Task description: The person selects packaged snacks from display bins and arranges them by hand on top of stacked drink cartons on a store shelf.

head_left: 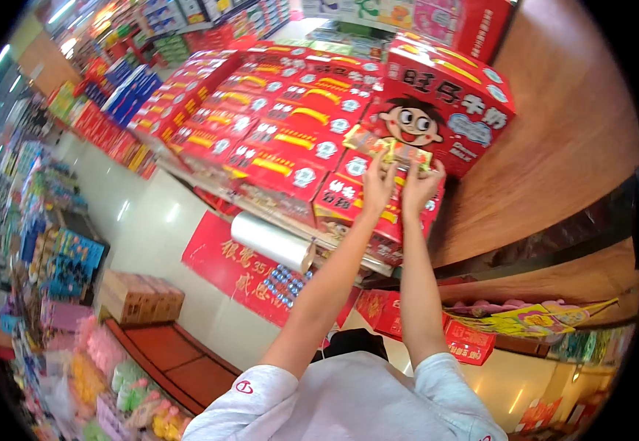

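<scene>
My left hand (379, 180) and my right hand (420, 189) are close together over the red milk cartons. Between my fingers is a small yellow-and-red packet (410, 155), pinched at its lower edge. Another yellowish packet (363, 140) shows just beyond my left fingertips; whether the two are joined I cannot tell. Directly behind them stands a large red milk box (444, 110) with a cartoon face on its front. Below my hands lies a red carton (341, 192) at the front of the stack. Print on the packets is too blurred to read.
More red cartons (290, 140) fill the display to the left. A wooden pillar (547, 125) rises on the right. A silvery roll (271, 241) hangs at the display's front edge, above a red floor poster (216, 250). Brown boxes (139, 296) stand lower left.
</scene>
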